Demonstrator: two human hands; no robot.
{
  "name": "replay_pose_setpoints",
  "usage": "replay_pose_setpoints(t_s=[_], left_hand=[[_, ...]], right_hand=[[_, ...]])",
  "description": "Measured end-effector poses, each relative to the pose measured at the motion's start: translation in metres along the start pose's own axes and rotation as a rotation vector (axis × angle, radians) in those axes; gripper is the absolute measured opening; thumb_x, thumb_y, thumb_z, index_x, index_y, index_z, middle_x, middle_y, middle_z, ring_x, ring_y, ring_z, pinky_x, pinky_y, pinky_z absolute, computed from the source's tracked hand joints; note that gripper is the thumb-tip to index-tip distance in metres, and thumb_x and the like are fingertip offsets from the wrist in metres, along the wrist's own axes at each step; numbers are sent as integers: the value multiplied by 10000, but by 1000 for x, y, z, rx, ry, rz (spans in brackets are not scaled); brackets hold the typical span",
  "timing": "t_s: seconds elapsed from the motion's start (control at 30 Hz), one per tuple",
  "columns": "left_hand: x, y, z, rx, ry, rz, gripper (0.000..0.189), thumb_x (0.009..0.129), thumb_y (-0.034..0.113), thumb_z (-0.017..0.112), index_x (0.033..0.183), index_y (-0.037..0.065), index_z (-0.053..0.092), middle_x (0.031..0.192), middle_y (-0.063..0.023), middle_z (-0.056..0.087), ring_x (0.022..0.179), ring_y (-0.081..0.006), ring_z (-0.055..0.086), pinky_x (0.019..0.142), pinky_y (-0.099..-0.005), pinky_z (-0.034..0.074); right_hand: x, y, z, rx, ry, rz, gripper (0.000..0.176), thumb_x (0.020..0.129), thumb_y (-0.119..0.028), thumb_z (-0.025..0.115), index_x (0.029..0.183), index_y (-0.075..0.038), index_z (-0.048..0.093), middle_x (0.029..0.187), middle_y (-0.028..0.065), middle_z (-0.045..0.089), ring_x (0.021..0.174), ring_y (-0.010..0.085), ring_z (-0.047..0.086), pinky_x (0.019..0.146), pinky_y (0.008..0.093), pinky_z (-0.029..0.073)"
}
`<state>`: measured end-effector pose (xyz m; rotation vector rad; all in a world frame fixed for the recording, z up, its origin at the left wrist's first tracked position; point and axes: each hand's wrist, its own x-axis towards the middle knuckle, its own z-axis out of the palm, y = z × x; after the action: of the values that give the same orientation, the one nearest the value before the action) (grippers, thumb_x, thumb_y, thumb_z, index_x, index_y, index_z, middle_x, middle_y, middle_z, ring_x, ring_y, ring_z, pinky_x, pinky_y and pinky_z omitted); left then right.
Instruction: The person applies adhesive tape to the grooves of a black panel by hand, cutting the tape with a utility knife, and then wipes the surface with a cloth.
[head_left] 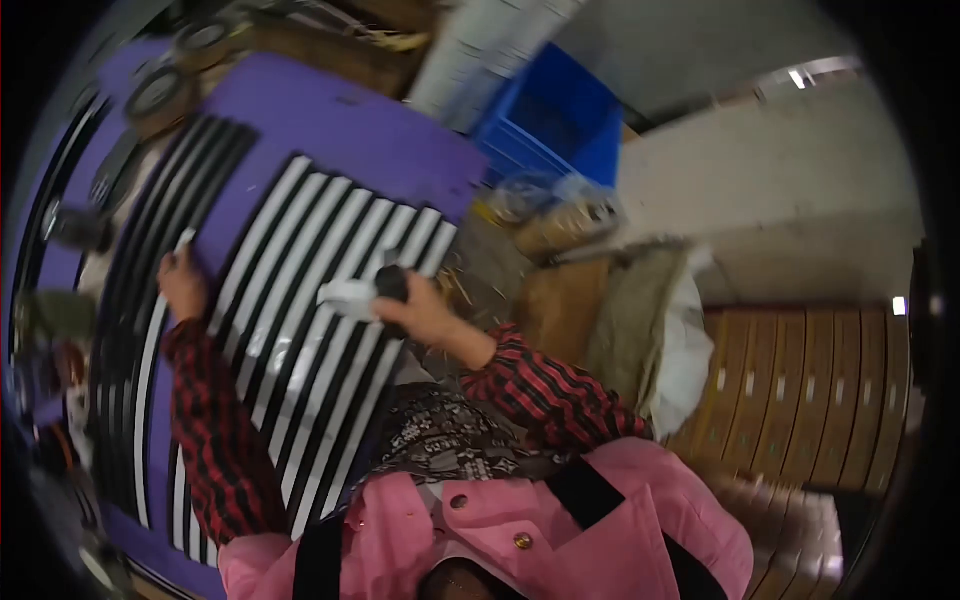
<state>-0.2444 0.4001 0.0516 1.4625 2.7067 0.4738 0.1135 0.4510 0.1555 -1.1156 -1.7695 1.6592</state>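
Pink jacket (640, 510): nearest the camera, below both grips.
Dark strips (165, 235): packed side by side, mostly left of the left grip.
White-faced strip (144, 400): extends down from the left grip; probably light, bendable along its length and slick-faced; best taken by its edges, with support near mid-length.
Left hand (184, 287): fingers curled at the strip's upper end; whether they pinch or merely press cannot be told.
Striped row (300, 300): white and black lengths on the purple tabletop (340, 115), between the grips.
Black-and-white tool (349, 297): in the right grip, over the row; blurred, kind unclear; judged light and rigid, best held at its dark end.
Right hand (425, 312): fingers wrapped round that dark end.
Blue crate (530, 155): beyond the right grip, to its right.
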Motion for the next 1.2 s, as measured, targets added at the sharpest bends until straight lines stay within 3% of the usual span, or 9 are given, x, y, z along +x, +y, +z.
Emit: replay_pose_setpoints(t_s=[0.17, 0.43, 0.47, 0.63, 0.7, 0.8, 0.87, 1.07, 1.2], left_hand=[[-49, -10, 4, -1, 262, 72, 275, 780, 59, 440, 1024, -4, 549, 972, -197, 546, 896, -335, 509, 794, -388, 403], [-163, 240, -11, -573, -62, 358, 157, 819, 37, 464, 932, -12, 562, 874, -102, 547, 805, -201, 530, 698, -267, 418], [-166, 251, -5, -633, -104, 368, 152, 816, 31, 466, 925, -10, 563, 870, -102, 545, 801, -202, 528, 696, -267, 416], [-178, 280, -6, -673, -209, 434, 134, 790, -23, 478, 892, -7, 564, 864, -105, 544, 782, -203, 530, 687, -272, 418], [-185, 274, -8, -658, -189, 443, 142, 786, -28, 480, 899, -5, 562, 852, -104, 544, 768, -205, 530, 676, -272, 420], [-197, 256, -12, -699, -152, 390, 154, 778, -40, 468, 888, 6, 566, 844, -105, 549, 739, -209, 535, 630, -266, 425], [-205, 243, -19, -659, -153, 370, 152, 769, -49, 472, 881, -1, 563, 844, -123, 547, 755, -213, 544, 637, -265, 428], [-246, 198, -66, -666, -19, 219, 152, 725, -20, 510, 867, 6, 558, 786, -163, 558, 738, -327, 540, 641, -358, 421], [-282, 143, -69, -557, 30, 16, 128, 750, 28, 502, 860, 16, 565, 762, -159, 544, 718, -332, 524, 626, -375, 421]], right_hand=[[-106, 71, -83, 20, 110, 80, 370, 690, -207, 647, 932, 36, 507, 777, 91, 563, 701, 165, 524, 648, 296, 422], [-215, 66, -293, -336, 1152, 94, 348, 662, -211, 652, 895, 10, 517, 732, 126, 570, 690, 196, 557, 620, 310, 430], [-227, 59, -324, -43, 1241, 153, 324, 665, -199, 641, 876, 12, 515, 720, 116, 570, 677, 187, 556, 611, 311, 431], [-267, 91, -445, -495, 1596, 128, 335, 665, -204, 627, 891, 16, 514, 815, 161, 572, 742, 288, 557, 657, 348, 429], [-254, 101, -450, -1117, 1848, -144, 311, 707, -214, 606, 879, 22, 499, 723, 138, 573, 667, 252, 557, 612, 322, 426], [-206, 95, -354, -391, 1372, 57, 319, 717, -222, 601, 916, 7, 500, 757, 168, 571, 710, 301, 558, 630, 350, 430], [-163, 146, -278, -475, 1079, -64, 425, 709, -257, 633, 999, 12, 479, 764, 156, 581, 707, 242, 573, 632, 332, 437], [-86, 63, -98, -346, 5, -49, 441, 782, -295, 549, 1080, 8, 433, 811, 204, 552, 703, 325, 548, 620, 381, 423], [-23, 31, -71, -381, -43, -103, 457, 822, -327, 485, 1132, -2, 398, 900, 203, 548, 795, 330, 543, 657, 389, 421]])
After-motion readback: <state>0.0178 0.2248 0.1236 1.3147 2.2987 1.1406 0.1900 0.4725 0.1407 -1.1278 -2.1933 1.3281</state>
